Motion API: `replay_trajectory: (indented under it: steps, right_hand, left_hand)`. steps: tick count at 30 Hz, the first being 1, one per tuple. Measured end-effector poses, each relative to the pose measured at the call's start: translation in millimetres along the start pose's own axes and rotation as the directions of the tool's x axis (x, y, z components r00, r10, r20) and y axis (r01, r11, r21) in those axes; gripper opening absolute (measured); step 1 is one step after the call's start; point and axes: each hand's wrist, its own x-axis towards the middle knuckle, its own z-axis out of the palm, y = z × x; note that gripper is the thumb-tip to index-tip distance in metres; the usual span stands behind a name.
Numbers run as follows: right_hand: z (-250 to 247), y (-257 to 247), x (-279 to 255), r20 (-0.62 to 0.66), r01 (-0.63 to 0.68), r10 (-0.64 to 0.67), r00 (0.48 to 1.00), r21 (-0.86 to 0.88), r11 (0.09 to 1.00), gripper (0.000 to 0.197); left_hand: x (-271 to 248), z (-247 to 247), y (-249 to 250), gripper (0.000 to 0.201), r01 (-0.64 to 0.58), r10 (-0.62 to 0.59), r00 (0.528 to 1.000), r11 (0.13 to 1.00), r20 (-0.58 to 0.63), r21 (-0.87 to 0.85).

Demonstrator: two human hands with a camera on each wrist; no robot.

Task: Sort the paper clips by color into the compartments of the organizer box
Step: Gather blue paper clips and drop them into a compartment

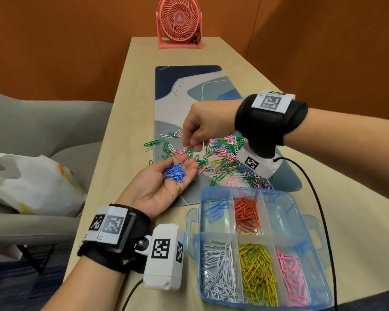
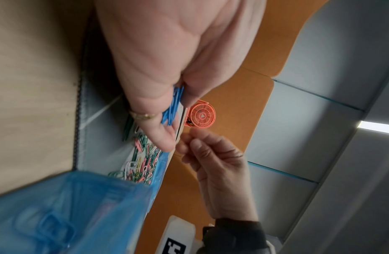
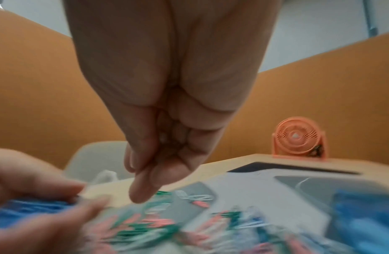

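My left hand (image 1: 185, 163) lies palm up over the mat's near left part, a heap of blue clips (image 1: 175, 172) resting in the relaxed palm; in the left wrist view the blue clips (image 2: 173, 106) show between its fingers. Just above it my right hand (image 1: 189, 145) hangs with fingertips (image 2: 190, 140) bunched together and no clip visible between them. A mixed pile of green, pink and white clips (image 1: 222, 153) spreads under and right of the right hand. The clear blue organizer box (image 1: 201, 194) sits near right, holding blue (image 1: 216, 209), red (image 1: 247, 214), white (image 1: 218, 272), yellow (image 1: 257, 270) and pink (image 1: 292, 274) clips; its far right compartment (image 1: 281, 214) is empty.
A patterned desk mat (image 1: 189, 97) runs down the narrow table, with a pink fan (image 1: 179, 21) at the far end. A white plastic bag (image 1: 32, 182) lies on a grey chair to the left. A black cable (image 1: 319, 209) trails past the box's right side.
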Motion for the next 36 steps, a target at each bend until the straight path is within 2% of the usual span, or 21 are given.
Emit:
replay_trajectory:
  steps: [4,9,11,17,21,27,28,30,33,36]
  right_hand:
    - [-14,30,2,-0.110,-0.163,0.139,0.984,-0.255,0.953,0.017]
    - [-8,54,7,-0.102,-0.217,0.193,0.976,-0.351,0.911,0.015]
    - [-2,58,10,-0.099,-0.229,0.206,0.973,-0.357,0.906,0.009]
    - [6,63,13,-0.067,-0.225,0.215,0.974,-0.321,0.920,0.009]
    - [6,65,11,-0.060,-0.238,0.230,0.971,-0.287,0.928,0.020]
    - [-11,67,9,-0.261,-0.319,0.285,0.922,-0.101,0.942,0.012]
    - [-12,68,10,-0.260,-0.325,0.298,0.919,-0.068,0.943,0.009]
    - [-12,68,14,-0.215,-0.329,0.317,0.924,-0.023,0.944,0.016]
    - [-12,68,22,-0.186,-0.342,0.328,0.926,-0.051,0.938,0.024]
    - [-9,65,36,-0.235,-0.355,0.315,0.920,-0.156,0.922,0.023]
  left_hand:
    - [1,0,1,0.031,-0.030,0.030,0.999,1.000,-0.023,0.008]
    - [-1,1,1,0.035,-0.047,0.048,0.999,0.999,-0.010,0.013]
    - [-2,2,1,0.036,-0.047,0.047,0.999,0.999,-0.006,0.007]
    - [-4,3,1,0.036,-0.051,0.051,0.999,0.999,-0.010,0.001]
    - [-5,4,1,0.036,-0.051,0.051,0.999,0.999,-0.010,-0.002]
    - [-6,3,2,0.035,-0.049,0.049,0.999,0.999,-0.007,-0.006]
    - [-6,3,2,0.035,-0.048,0.048,0.999,0.999,-0.007,-0.006]
    - [-6,3,2,0.035,-0.048,0.048,0.999,0.999,-0.011,-0.006]
    - [-6,3,2,0.035,-0.045,0.045,0.999,0.999,-0.019,-0.006]
    - [-5,3,2,0.035,-0.037,0.037,0.999,0.999,-0.013,-0.007]
